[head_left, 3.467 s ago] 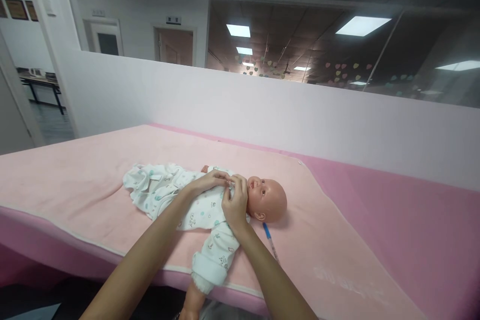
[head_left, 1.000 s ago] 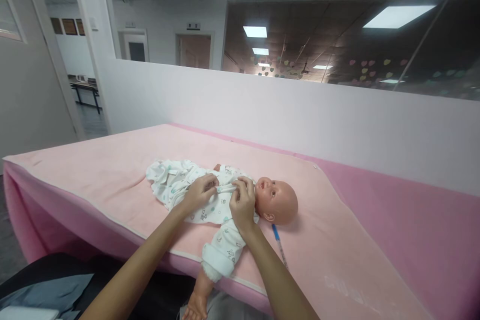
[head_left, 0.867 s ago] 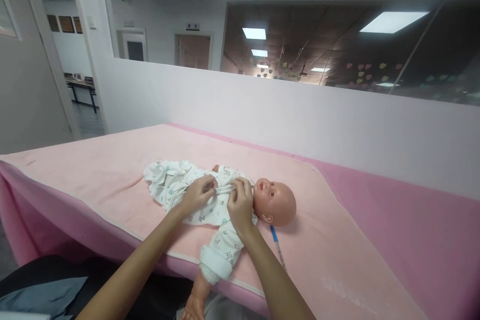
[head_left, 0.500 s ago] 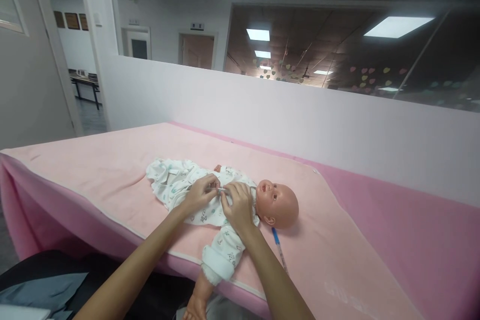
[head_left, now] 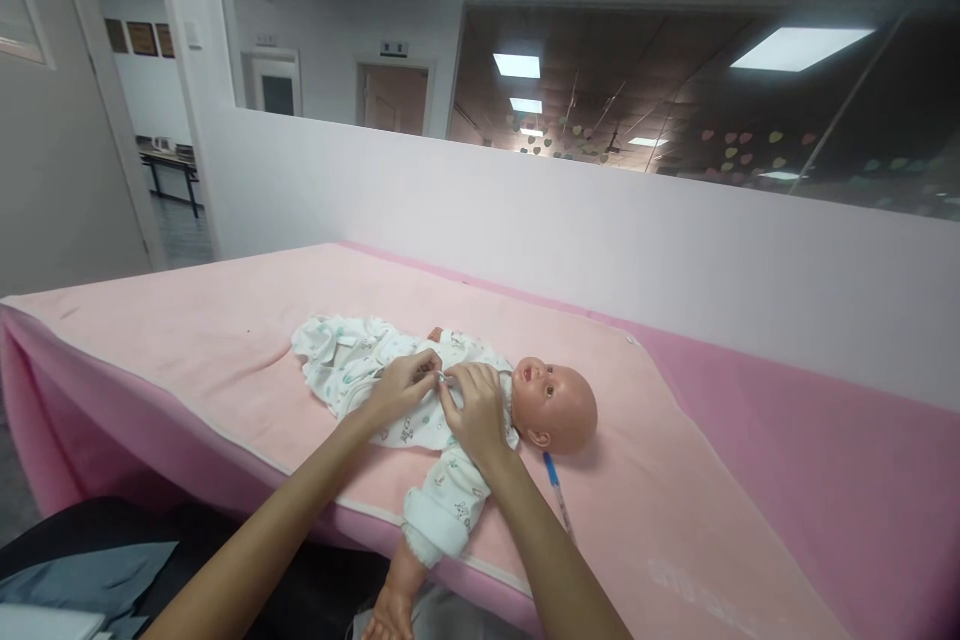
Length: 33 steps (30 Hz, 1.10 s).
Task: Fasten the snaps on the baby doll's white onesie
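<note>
A baby doll lies on its back on the pink blanket, head to the right. It wears a white printed romper. My left hand and my right hand meet on the doll's chest, fingers pinched on the romper's front opening. One sleeved doll arm hangs over the near edge, its bare hand below.
A blue-capped pen-like stick lies on the blanket just below the doll's head. A white partition wall runs behind the pink surface. A doorway and corridor open at the left. Dark and grey cloth lies at the lower left.
My hands have shifted from the doll's collar down to mid-chest and drawn closer together along the romper's front. The doll has stayed where it lay.
</note>
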Available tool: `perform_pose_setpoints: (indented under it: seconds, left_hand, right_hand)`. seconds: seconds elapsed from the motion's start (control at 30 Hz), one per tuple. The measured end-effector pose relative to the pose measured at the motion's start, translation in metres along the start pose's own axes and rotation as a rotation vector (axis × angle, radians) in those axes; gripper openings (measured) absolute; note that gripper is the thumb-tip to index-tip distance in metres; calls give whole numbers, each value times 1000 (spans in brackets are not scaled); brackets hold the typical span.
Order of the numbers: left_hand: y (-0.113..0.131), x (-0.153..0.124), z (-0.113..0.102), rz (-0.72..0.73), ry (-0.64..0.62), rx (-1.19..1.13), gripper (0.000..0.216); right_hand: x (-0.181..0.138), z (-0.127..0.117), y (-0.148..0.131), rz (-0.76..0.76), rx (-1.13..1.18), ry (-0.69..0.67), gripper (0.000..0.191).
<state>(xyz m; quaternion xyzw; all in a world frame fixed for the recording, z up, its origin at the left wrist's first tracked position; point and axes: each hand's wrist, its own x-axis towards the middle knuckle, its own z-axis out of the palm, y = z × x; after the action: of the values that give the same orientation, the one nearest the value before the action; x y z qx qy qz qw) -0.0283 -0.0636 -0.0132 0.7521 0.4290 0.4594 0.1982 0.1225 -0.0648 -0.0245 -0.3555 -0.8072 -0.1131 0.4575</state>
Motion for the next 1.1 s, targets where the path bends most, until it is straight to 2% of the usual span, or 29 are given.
perform_pose_setpoints:
  seconds: [0.3, 0.5, 0.83, 1.1]
  left_hand:
    - [0, 0, -1, -3, -9, -15, 14]
    - [-3, 0, -1, 53, -52, 36, 6]
    - [0, 1, 0, 43, -47, 34, 8]
    - [-2, 1, 1, 42, -26, 29, 8]
  right_hand:
    - [-1, 2, 1, -8, -47, -19, 11]
    - [-2, 4, 2, 0, -82, -24, 16]
    - [-2, 7, 4, 24, -87, -12, 16]
    - [-2, 6, 4, -17, -62, -13, 20]
